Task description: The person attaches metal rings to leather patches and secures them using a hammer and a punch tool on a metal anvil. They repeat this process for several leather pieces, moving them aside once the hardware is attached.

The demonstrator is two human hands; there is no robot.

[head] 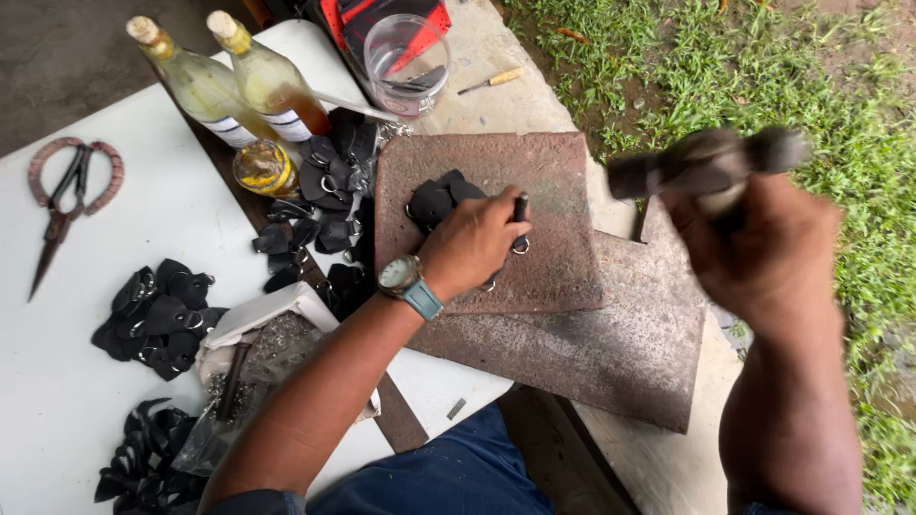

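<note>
head view: hammering setup
left hand (pixel 472 243): pinching a punch (pixel 521 208) upright on the rusty plate (pixel 534 181)
right hand (pixel 763 253): gripping a blurry hammer (pixel 706 162), raised

My table (pixel 181 205) was a white board, and beside it lay 2 rusty metal plates (pixel 534 191), the upper one overlapping the lower. On the white surface I had scissors (pixel 62 200) with wrapped handles at the far left, 2 corked glass bottles (pixel 234 86) of yellowish liquid lying tilted, and a small jar (pixel 264 167) just beside them. Heaps of black leather pieces (pixel 157 319) sat near the left edge and between the bottles and the plates. An open bag of small metal rivets (pixel 267 348) rested near me. A clear plastic cup (pixel 405 62) stood beyond the plates.
</note>
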